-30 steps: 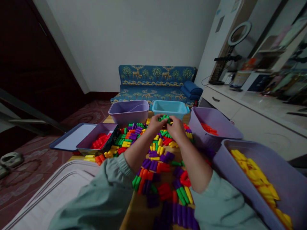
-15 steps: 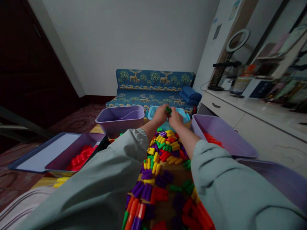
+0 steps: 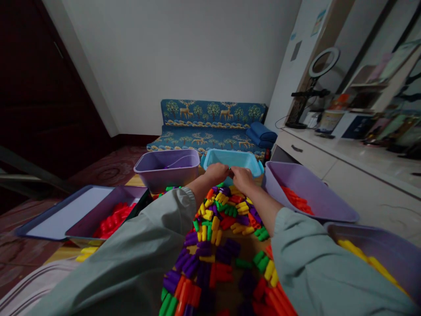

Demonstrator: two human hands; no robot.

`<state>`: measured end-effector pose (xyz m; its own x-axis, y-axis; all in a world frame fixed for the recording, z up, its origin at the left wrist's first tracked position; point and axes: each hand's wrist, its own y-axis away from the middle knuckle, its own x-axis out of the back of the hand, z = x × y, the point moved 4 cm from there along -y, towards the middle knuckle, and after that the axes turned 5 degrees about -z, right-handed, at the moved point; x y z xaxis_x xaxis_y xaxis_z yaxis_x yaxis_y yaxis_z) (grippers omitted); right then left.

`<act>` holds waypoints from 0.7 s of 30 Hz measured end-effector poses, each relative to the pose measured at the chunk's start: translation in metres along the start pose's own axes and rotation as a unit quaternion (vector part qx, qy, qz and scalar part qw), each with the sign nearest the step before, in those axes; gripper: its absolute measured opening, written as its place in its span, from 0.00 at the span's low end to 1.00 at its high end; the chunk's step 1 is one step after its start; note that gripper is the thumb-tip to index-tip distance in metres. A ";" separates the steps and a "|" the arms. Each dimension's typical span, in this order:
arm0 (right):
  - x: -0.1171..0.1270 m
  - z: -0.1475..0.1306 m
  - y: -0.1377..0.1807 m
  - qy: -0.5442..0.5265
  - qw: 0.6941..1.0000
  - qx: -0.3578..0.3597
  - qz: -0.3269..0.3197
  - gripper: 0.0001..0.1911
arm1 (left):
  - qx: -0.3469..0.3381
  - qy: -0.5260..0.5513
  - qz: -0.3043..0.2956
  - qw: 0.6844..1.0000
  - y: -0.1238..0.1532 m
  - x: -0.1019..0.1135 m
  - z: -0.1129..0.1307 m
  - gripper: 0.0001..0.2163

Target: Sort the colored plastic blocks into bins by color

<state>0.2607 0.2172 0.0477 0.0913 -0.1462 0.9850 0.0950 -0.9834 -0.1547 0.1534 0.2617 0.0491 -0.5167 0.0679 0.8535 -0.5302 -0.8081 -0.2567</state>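
My left hand (image 3: 217, 173) and my right hand (image 3: 242, 179) meet fingertip to fingertip at the near rim of the light blue bin (image 3: 230, 154). Both are closed, pinching a small green plastic toy block (image 3: 229, 171) that my fingers mostly hide. Just below them lies a heap of plastic toy blocks (image 3: 226, 209) in red, yellow, green and purple. Purple blocks (image 3: 204, 249) and orange-red ones (image 3: 221, 272) spread nearer to me, between my sleeves.
A purple bin (image 3: 166, 175) stands left of the blue one. Red pieces lie in another bin (image 3: 90, 210) farther left. Right, one purple bin (image 3: 304, 186) holds orange pieces, another (image 3: 388, 245) yellow ones. A patterned sofa (image 3: 213, 131) is behind; a white cabinet (image 3: 329, 153) stands right.
Both hands have come down from above the blue bin to its near rim, still together. The green block is now mostly covered by my fingers. The view has shifted slightly.
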 end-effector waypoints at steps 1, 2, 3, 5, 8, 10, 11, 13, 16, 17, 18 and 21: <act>0.001 -0.001 0.002 0.001 1.000 0.004 0.000 0.15 | -0.007 -0.002 -0.006 1.000 0.001 0.002 0.001 0.11; 0.002 -0.001 0.003 0.001 1.000 0.007 0.000 0.15 | -0.014 -0.004 -0.014 1.000 0.001 0.004 0.001 0.11; 0.003 -0.001 0.005 0.001 1.000 0.011 0.000 0.15 | -0.020 -0.006 -0.023 1.000 0.001 0.006 0.001 0.12; 0.004 -0.001 0.007 -0.001 1.000 0.016 0.000 0.15 | -0.029 -0.005 -0.041 0.999 -0.001 0.010 0.001 0.12; 0.003 -0.001 0.010 -0.008 1.000 0.016 0.000 0.14 | -0.029 0.004 -0.050 0.998 -0.006 0.013 -0.002 0.11; 0.002 0.000 0.012 -0.015 1.000 0.014 0.001 0.13 | -0.014 0.011 -0.032 0.999 -0.010 0.014 -0.003 0.11; 0.002 0.000 0.013 -0.019 1.000 0.012 0.002 0.13 | -0.003 0.014 -0.018 1.000 -0.011 0.015 -0.004 0.12; 0.003 0.000 0.014 -0.026 1.000 0.009 0.007 0.14 | 0.014 0.016 0.011 1.000 -0.011 0.015 -0.001 0.16; 0.008 0.000 0.017 -0.077 0.995 -0.010 0.067 0.16 | 0.004 0.045 0.076 0.996 -0.001 0.019 0.014 0.20; 0.011 -0.002 0.020 -0.115 0.988 -0.019 0.105 0.15 | -0.003 0.068 0.104 0.992 0.006 0.022 0.022 0.18; 0.014 -0.004 0.025 -0.166 0.975 -0.029 0.147 0.14 | -0.006 0.096 0.132 0.987 0.015 0.025 0.030 0.16; 0.021 -0.020 0.053 -0.367 0.891 -0.053 0.262 0.10 | -0.013 0.202 0.188 0.961 0.056 0.031 0.052 0.13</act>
<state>0.2478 0.1600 0.0615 0.7236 -0.5159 0.4585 -0.2420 -0.8117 -0.5315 0.1421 0.1881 0.0848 -0.8912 -0.0002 0.4537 -0.2686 -0.8058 -0.5278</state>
